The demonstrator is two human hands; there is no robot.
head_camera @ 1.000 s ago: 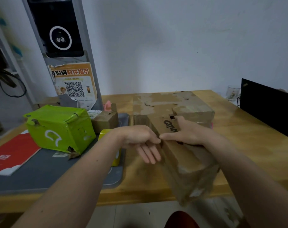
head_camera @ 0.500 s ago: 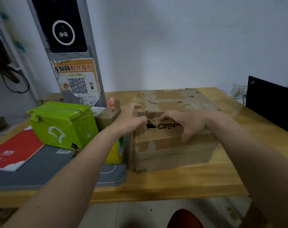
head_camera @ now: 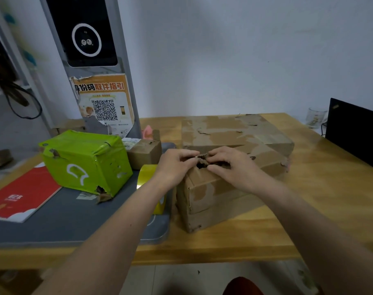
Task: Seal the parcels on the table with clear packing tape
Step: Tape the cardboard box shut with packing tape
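Note:
A worn brown cardboard box (head_camera: 230,194) lies on the wooden table (head_camera: 330,188) in front of a larger brown box (head_camera: 234,130). My left hand (head_camera: 175,165) and my right hand (head_camera: 230,165) meet on its top near edge, fingers curled and pinching the torn cardboard flaps around a dark hole. A yellow roll of tape (head_camera: 148,175) stands just left of the box, partly hidden by my left forearm. A green parcel (head_camera: 85,162) and a small brown parcel (head_camera: 145,152) sit to the left.
A grey mat (head_camera: 64,216) covers the table's left part, with a red booklet (head_camera: 19,196) on it. A grey kiosk post with a QR poster (head_camera: 104,103) stands behind. A black laptop screen (head_camera: 355,133) and a glass (head_camera: 315,118) are at the far right.
The near box was tipped over the table's edge a second ago and now lies flat on the table. Both hands have closed together on its torn top edge.

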